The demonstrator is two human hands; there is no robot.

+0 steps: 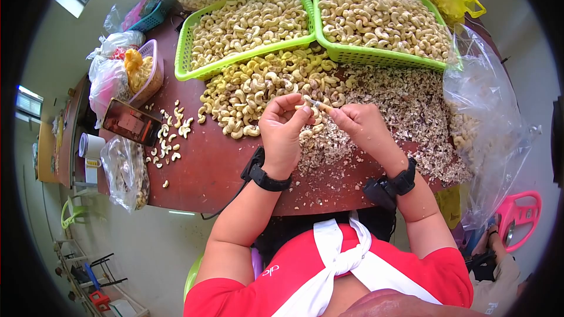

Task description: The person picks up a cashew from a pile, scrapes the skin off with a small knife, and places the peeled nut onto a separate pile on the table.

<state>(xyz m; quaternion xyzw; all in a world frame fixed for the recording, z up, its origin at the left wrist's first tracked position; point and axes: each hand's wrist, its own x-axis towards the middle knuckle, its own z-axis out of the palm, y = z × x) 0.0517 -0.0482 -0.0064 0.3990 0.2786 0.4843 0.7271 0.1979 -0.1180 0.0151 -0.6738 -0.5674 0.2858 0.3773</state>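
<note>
Over the front of the cashew pile, my left hand (284, 132) has its thumb and fingertips pinched together on a small pale cashew (307, 99). My right hand (363, 126) grips a short, thin tool (322, 105), whose tip touches the nut. Behind and left of the hands lies a heap of loose cashews (252, 91). Flaky skin scraps (405, 100) spread to the right and beneath my hands. Each wrist wears a black band.
Two green baskets (185, 53) (376, 57) full of cashews stand at the back. Scattered nuts (170, 135), a propped phone (131, 122) and a pink basket (156, 76) are left. A clear bag (487, 94) hangs over the right edge. A person's legs (502, 258) show lower right.
</note>
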